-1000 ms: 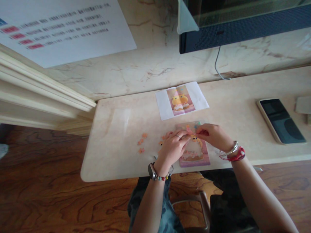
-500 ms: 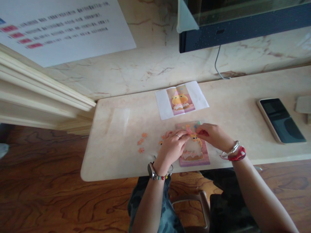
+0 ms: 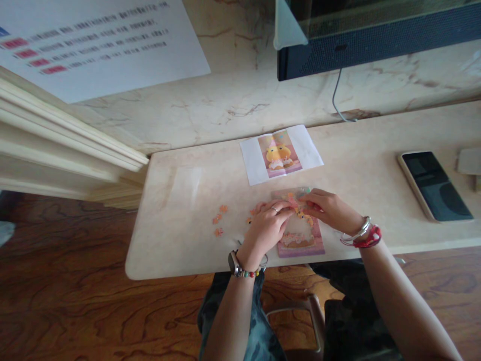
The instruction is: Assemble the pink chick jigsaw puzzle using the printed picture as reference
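Observation:
A partly assembled jigsaw puzzle (image 3: pixel 298 240) with a pink border and a bare gap in its middle lies near the table's front edge. Across its upper left part rests my left hand (image 3: pixel 267 223), its fingers stretched out and the tips on yellow and pink pieces. My right hand (image 3: pixel 330 209) is closed in a pinch over the upper right of the puzzle. Whatever its fingertips hold is hidden. Loose orange puzzle pieces (image 3: pixel 219 231) lie to the left, and other pieces (image 3: pixel 249 219) show partly beside my left hand.
Behind the puzzle lies a creased sheet (image 3: pixel 253 161) with a printed yellow character. A phone-like device (image 3: pixel 436 185) lies on the right of the table (image 3: pixel 161 250). A dark screen (image 3: pixel 376 42) and its cable (image 3: pixel 334 95) hang above; a stool (image 3: pixel 317 316) stands below.
My right hand's fingertips have shifted slightly left and down over the upper part of the puzzle, covering the blue patch. My left hand stays in place.

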`<state>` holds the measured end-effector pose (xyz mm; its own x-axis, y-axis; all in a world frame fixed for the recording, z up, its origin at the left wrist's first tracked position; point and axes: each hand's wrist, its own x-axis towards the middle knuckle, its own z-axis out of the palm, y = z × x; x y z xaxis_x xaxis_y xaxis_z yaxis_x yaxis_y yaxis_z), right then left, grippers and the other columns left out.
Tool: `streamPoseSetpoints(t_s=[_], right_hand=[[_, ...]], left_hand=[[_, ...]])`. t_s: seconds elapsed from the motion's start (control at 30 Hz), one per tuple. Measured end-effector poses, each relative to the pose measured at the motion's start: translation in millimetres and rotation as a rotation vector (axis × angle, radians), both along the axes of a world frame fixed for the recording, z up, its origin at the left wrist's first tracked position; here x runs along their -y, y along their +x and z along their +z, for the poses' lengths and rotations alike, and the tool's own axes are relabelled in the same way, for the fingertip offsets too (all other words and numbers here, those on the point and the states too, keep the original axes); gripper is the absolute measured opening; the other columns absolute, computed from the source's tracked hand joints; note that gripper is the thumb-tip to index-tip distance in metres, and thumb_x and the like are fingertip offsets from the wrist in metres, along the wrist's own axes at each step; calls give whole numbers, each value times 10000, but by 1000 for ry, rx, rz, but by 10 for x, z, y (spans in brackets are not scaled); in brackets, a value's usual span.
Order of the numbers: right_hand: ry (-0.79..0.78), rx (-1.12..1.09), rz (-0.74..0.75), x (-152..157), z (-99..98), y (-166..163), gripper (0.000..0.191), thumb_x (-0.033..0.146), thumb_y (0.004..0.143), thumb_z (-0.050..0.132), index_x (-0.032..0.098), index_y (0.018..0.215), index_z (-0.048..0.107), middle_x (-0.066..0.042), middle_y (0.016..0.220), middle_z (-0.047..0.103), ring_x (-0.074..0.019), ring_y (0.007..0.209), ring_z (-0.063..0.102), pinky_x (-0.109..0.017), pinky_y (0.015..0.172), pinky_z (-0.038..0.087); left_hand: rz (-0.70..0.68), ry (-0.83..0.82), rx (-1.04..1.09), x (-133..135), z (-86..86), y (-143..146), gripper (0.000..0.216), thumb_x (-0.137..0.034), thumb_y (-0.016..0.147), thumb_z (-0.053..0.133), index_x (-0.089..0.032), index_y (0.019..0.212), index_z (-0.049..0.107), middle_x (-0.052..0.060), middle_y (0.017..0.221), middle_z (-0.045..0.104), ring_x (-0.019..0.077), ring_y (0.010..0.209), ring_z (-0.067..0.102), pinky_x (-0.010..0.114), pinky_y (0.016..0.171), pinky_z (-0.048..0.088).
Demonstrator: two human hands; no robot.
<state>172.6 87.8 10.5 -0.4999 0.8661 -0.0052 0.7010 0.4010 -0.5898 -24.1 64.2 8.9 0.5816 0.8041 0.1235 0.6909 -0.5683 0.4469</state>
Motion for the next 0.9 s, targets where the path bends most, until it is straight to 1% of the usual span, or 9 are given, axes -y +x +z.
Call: streamPoseSetpoints(t_s=[0.03, 0.13, 0.27, 0.33, 0.43, 0.53, 0.6, 0.73, 0.9], right_hand=[[-8, -8, 14, 1, 3, -1, 170, 231, 774, 484, 182, 905, 581, -36, 755, 532, -110, 613, 492, -232, 596, 402], [-36, -12, 39, 1, 15, -10, 130, 214, 775, 475, 185, 802, 599, -38, 763, 526, -110, 639, 505, -227, 612, 408], [-41, -21, 21, 0, 35, -18, 102, 185, 751, 491, 170, 713, 584, -33, 734, 526, -106, 623, 498, -224, 598, 400], [-62, -48, -4, 0, 53, -8, 94, 174, 742, 494, 169, 695, 575, -23, 701, 539, -100, 601, 491, -217, 584, 394], [-125, -85, -89, 3, 85, 18, 93, 174, 738, 490, 166, 694, 573, 0, 635, 559, -87, 550, 476, -201, 543, 382], [-166, -120, -138, 5, 106, 29, 94, 197, 734, 498, 168, 720, 586, 6, 640, 585, -83, 545, 480, -192, 532, 381], [-161, -128, -127, 6, 108, 14, 102, 202, 732, 498, 170, 719, 594, 7, 652, 596, -81, 551, 487, -190, 539, 383], [-101, -111, -93, 12, 98, -78, 127, 189, 737, 487, 166, 706, 607, 0, 657, 607, -82, 553, 497, -193, 545, 384], [-19, -144, -82, 14, 75, -217, 153, 213, 759, 498, 172, 816, 633, -29, 749, 637, -106, 626, 546, -213, 585, 415]], left_hand=[[0, 0, 3, 0, 3, 0, 288, -121, 797, 430, -258, 1026, 539, 10, 1072, 557, 150, 1037, 467, 350, 860, 336], [-1, -2, 4, 0, 5, -2, 278, -124, 801, 426, -260, 1012, 545, 8, 1072, 558, 150, 1041, 467, 351, 860, 337], [-9, -8, 8, -7, -6, -8, 285, -117, 799, 427, -256, 1021, 539, 6, 1082, 558, 149, 1049, 466, 345, 863, 341], [-14, -7, 18, -12, -6, -17, 286, -121, 804, 419, -252, 1031, 532, 6, 1090, 556, 145, 1037, 478, 343, 866, 344], [-9, 1, 48, -21, 10, -50, 306, -134, 825, 386, -250, 1087, 493, 10, 1132, 536, 128, 995, 505, 339, 872, 351], [21, 29, 76, -36, 28, -107, 310, -126, 829, 371, -235, 1096, 482, 21, 1162, 517, 124, 999, 503, 333, 880, 358], [44, 50, 86, -49, 23, -151, 298, -113, 823, 373, -220, 1072, 497, 25, 1148, 527, 126, 1010, 495, 328, 879, 366], [70, 70, 72, -73, -24, -218, 284, -98, 805, 402, -199, 1045, 515, 25, 1076, 569, 130, 975, 514, 320, 861, 389], [91, 88, 56, -82, -42, -243, 251, -125, 806, 420, -203, 1017, 533, 32, 1060, 577, 135, 969, 523, 322, 840, 401]])
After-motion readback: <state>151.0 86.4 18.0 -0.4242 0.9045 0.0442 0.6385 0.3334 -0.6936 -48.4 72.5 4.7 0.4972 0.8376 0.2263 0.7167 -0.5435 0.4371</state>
